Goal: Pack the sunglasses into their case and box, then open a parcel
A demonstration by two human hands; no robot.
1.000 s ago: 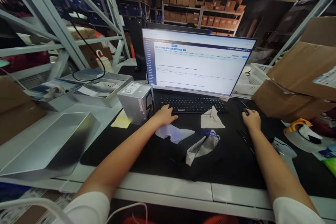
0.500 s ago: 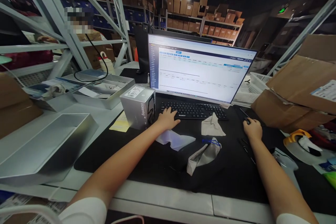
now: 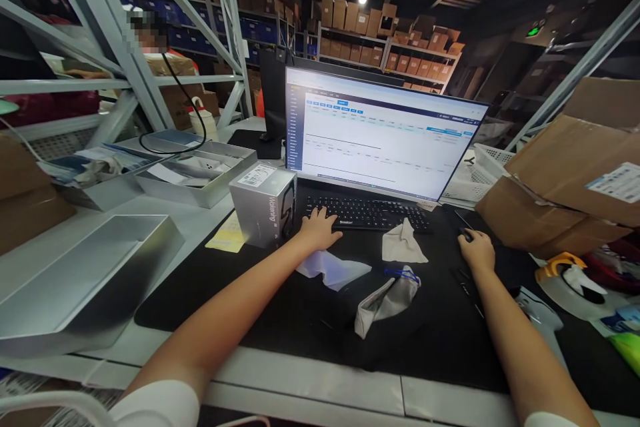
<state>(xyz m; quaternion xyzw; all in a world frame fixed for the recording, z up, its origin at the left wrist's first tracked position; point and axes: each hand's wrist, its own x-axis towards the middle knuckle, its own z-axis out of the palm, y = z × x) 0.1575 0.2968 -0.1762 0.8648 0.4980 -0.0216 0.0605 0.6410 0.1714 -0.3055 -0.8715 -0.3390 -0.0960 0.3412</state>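
My left hand (image 3: pixel 319 230) rests on the left end of the black keyboard (image 3: pixel 373 212), fingers spread over the keys. My right hand (image 3: pixel 479 251) is wrapped over a dark computer mouse (image 3: pixel 467 235) on the black desk mat (image 3: pixel 310 327). Behind the keyboard a lit monitor (image 3: pixel 380 133) shows a page of tables and blue buttons. Just left of my left hand stands a silver printed box (image 3: pixel 265 203). Below that hand lies a pale translucent sheet (image 3: pixel 333 268). Between my hands are a light cloth piece (image 3: pixel 403 242) and a grey pouch (image 3: pixel 387 303) with a blue drawstring.
An open silver box part (image 3: pixel 90 280) and a tray of small items (image 3: pixel 200 177) lie on the left. Yellow notes (image 3: pixel 226 233) lie beside the printed box. Cardboard boxes (image 3: pixel 575 167) and a tape roll (image 3: pixel 575 280) are at right. Another person (image 3: pixel 150 33) is behind the metal frame.
My right hand has shifted slightly left with the mouse. My left hand stays on the keyboard. The camera view has moved a little, and the other person's head has turned or shifted.
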